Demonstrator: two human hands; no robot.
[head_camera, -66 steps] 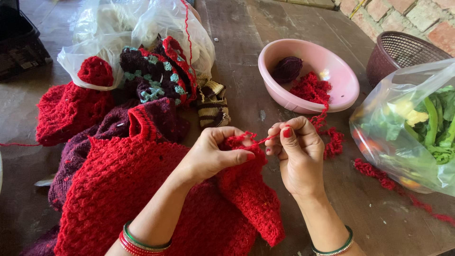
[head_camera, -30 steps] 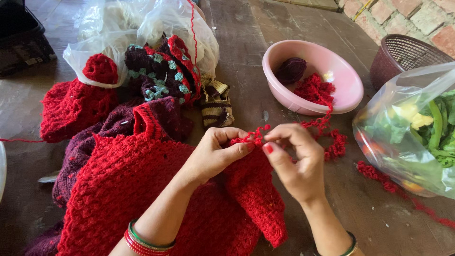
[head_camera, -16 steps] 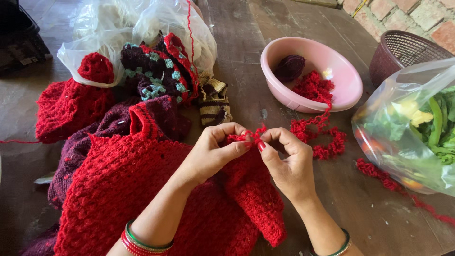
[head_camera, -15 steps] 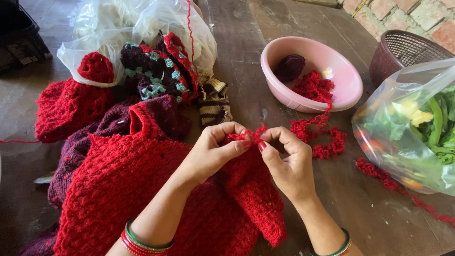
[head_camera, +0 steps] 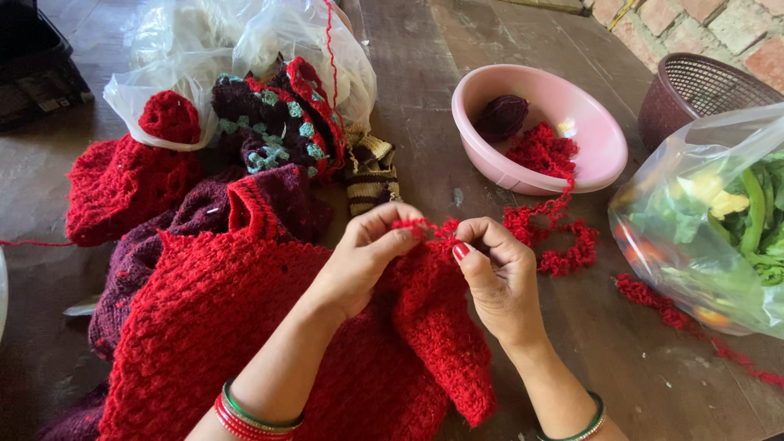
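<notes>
— Hands, what do they hold?
— Left hand (head_camera: 359,265) pinches the top edge of the red knitted piece (head_camera: 269,327); right hand (head_camera: 498,273) pinches the red yarn (head_camera: 555,224) there, fingers closed.
— Where is the yarn going?
— Into the pink bowl (head_camera: 600,139), near the table's far edge.

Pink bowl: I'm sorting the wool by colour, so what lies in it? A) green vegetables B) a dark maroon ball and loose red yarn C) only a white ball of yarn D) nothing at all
B: inside the pink bowl sit a dark maroon yarn ball and a heap of crinkled red yarn that trails over the rim onto the table.
</notes>
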